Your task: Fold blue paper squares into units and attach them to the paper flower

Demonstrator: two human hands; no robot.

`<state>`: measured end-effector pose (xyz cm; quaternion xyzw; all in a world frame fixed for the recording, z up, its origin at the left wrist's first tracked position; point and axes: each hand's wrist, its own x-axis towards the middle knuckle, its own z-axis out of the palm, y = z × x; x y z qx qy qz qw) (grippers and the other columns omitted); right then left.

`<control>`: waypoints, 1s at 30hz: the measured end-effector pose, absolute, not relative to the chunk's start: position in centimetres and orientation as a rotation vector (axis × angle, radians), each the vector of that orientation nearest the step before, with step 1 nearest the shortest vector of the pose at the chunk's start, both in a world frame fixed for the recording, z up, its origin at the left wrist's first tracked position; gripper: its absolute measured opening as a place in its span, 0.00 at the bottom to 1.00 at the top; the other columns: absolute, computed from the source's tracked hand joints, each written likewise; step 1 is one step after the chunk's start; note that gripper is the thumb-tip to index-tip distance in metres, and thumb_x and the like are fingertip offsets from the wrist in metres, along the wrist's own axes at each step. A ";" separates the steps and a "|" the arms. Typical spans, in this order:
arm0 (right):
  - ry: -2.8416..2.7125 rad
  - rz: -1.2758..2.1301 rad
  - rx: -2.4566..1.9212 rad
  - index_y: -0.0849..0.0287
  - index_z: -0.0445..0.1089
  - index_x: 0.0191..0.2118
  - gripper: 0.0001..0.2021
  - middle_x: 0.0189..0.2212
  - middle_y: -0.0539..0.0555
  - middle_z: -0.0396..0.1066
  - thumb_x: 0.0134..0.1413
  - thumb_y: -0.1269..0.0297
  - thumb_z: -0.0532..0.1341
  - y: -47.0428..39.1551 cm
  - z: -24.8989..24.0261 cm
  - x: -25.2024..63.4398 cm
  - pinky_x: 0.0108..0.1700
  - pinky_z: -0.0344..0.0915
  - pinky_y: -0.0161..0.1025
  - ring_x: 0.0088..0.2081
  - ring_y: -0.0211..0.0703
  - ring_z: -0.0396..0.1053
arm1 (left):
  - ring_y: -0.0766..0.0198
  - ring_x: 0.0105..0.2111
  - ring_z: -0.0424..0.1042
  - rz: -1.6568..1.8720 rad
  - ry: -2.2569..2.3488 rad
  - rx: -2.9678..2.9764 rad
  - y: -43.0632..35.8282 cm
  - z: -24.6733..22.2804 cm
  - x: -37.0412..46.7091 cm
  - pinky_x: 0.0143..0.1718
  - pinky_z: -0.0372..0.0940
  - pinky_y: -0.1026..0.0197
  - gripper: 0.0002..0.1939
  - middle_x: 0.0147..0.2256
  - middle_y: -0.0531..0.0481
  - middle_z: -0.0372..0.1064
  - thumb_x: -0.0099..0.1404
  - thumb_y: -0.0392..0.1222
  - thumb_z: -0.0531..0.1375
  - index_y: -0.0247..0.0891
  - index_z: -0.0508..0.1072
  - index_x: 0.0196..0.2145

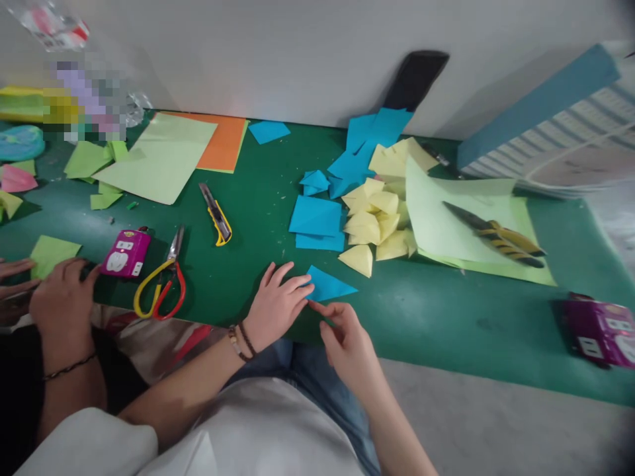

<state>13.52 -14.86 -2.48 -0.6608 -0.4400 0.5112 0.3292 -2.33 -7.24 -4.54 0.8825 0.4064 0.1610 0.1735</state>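
Observation:
A folded blue paper triangle [330, 285] lies on the green table [258, 218] near its front edge. My left hand [278, 305] rests spread over the triangle's left end, fingers apart, holding it down flat. At the triangle's lower left edge is the index fingertip of my right hand [347, 340]; its other fingers are curled and nothing shows between them. Just beyond the triangle lie blue paper squares [317, 218], a small blue folded piece [314, 182] and a pile of folded yellow pieces [377, 215].
Scissors [166, 277], a box cutter [216, 215] and a purple power socket [127, 253] lie left. Another person's hands [64, 297] touch green paper [53, 254]. Black-and-yellow scissors [501, 238] rest on pale sheets [461, 198]; another purple socket [602, 330] is far right.

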 end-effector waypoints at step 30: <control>-2.057 0.055 -1.733 0.60 0.70 0.31 0.13 0.25 0.54 0.68 0.65 0.66 0.53 -11.8 -4.9 17.3 0.33 0.56 0.40 0.29 0.43 0.65 | 0.54 0.64 0.53 0.329 1.140 2.456 -6.9 -3.5 -2.7 0.66 0.45 0.41 0.27 0.57 0.56 0.67 0.63 0.27 0.49 0.47 0.72 0.54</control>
